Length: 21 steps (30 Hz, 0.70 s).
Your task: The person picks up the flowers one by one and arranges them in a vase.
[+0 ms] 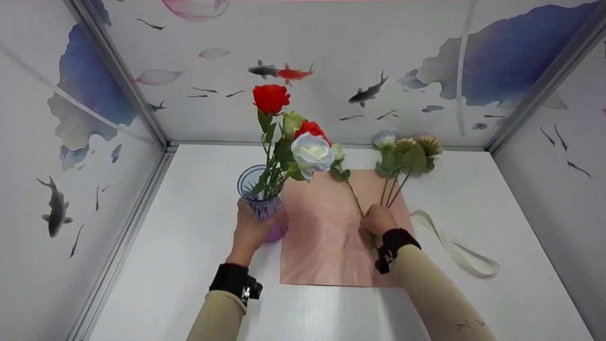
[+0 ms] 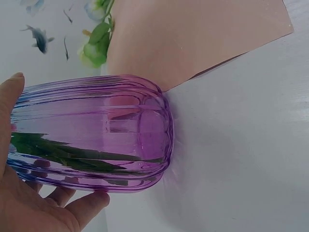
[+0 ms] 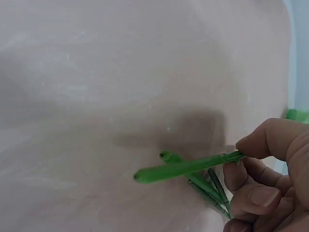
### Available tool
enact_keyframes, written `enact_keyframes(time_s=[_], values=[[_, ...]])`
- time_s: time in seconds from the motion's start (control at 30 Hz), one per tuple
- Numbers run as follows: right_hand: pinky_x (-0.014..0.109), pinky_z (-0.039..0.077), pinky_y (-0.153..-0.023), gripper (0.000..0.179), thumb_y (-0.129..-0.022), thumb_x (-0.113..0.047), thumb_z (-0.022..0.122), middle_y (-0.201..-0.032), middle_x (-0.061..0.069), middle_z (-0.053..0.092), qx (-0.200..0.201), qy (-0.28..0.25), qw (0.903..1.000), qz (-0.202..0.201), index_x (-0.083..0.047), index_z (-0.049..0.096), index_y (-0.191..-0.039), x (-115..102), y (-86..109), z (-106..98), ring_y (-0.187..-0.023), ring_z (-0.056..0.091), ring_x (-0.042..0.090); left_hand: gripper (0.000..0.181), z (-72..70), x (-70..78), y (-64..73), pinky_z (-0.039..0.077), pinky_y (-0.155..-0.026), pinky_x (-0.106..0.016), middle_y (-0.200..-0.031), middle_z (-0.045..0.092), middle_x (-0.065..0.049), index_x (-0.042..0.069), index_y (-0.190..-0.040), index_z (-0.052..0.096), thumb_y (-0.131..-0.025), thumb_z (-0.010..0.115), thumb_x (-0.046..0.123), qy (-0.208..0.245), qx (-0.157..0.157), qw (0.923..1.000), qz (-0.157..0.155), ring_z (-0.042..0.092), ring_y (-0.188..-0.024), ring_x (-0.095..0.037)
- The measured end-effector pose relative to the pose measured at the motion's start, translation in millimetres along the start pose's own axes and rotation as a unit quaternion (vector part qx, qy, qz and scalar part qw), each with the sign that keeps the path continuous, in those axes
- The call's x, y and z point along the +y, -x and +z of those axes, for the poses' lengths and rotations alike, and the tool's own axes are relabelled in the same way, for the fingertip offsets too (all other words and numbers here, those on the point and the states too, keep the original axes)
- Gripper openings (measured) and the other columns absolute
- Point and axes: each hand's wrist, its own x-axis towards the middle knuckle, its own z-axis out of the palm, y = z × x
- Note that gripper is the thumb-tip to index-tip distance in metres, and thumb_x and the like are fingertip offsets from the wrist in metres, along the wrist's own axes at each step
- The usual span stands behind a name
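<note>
Left hand (image 1: 252, 229) gripping vase (image 2: 91, 128) left of pink paper (image 1: 322, 232), right hand (image 1: 380, 220) pinching one stem (image 1: 353, 194) over the paper; right-leaning blooms (image 1: 312, 154) look top-heavy, so vase could tip if left grip slackens.

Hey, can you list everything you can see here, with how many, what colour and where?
table: 1, white, under the work
paper: 1, pink, on the table
vase: 1, blue to purple, left of the paper
red roses: 2, red, in the vase
white rose: 1, bluish white, leaning right from the vase
green flowers: 2, pale green, one in the vase, one right of it
tan flowers: 2, tan, past the paper's far right corner
blue flower: 1, pale blue, beside the tan flowers
ribbon: 1, cream, right of the paper
walls: 3, white with coloured prints, around the table
wristbands: 2, black, one per wrist
sleeves: 2, beige, on the forearms
left hand: 1, bare, gripping the vase
right hand: 1, bare, pinching a green stem
</note>
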Motion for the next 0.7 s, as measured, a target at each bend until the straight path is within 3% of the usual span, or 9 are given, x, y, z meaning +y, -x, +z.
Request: enact_keyframes(time_s=[0.2, 0.3, 0.5, 0.7], values=[[0.027, 0.030, -0.048, 0.032, -0.080, 0.001, 0.058, -0.054, -0.005, 0.034, 0.014, -0.031, 0.9990, -0.030, -0.014, 0.042, -0.056, 3.2, -0.5, 3.1, -0.050, 0.033, 0.013, 0.115, -1.3, 1.8, 0.8, 0.037, -0.115, -0.058, -0.154, 0.036, -0.026, 0.000, -0.156, 0.011, -0.079, 0.082, 0.046, 0.004, 0.001, 1.0000, 0.008, 0.042, -0.143, -0.039], [0.026, 0.030, -0.048, 0.033, -0.082, 0.000, 0.058, -0.054, -0.005, 0.035, 0.018, -0.060, 0.9975, -0.033, -0.014, 0.041, -0.057, 3.8, -0.2, 3.7, -0.049, 0.034, 0.012, 0.116, -1.2, 2.6, 1.3, 0.037, -0.115, -0.058, -0.154, 0.035, -0.026, -0.001, -0.156, 0.010, -0.079, 0.082, 0.046, 0.003, -0.001, 1.0000, 0.008, 0.041, -0.143, -0.040], [0.028, 0.042, -0.054, 0.013, -0.094, -0.009, 0.059, -0.079, 0.005, 0.051, 0.033, -0.125, 0.9914, -0.016, -0.006, 0.047, -0.090, 1.1, 4.0, 0.3, -0.062, 0.051, 0.016, 0.116, -0.3, 2.8, 1.5, 0.038, -0.114, -0.058, -0.154, 0.035, -0.026, -0.001, -0.156, 0.011, -0.078, 0.082, 0.048, 0.002, 0.002, 1.0000, 0.001, 0.042, -0.143, -0.039], [0.031, 0.046, -0.053, 0.015, -0.098, -0.009, 0.054, -0.092, 0.014, 0.056, 0.057, -0.206, 0.9759, -0.045, -0.005, 0.044, -0.109, -6.7, 8.4, -7.3, -0.065, 0.057, 0.027, 0.116, -0.5, 2.3, 1.5, 0.039, -0.113, -0.059, -0.153, 0.037, -0.026, -0.001, -0.156, 0.012, -0.078, 0.082, 0.049, -0.002, 0.008, 1.0000, 0.001, 0.044, -0.142, -0.039]])
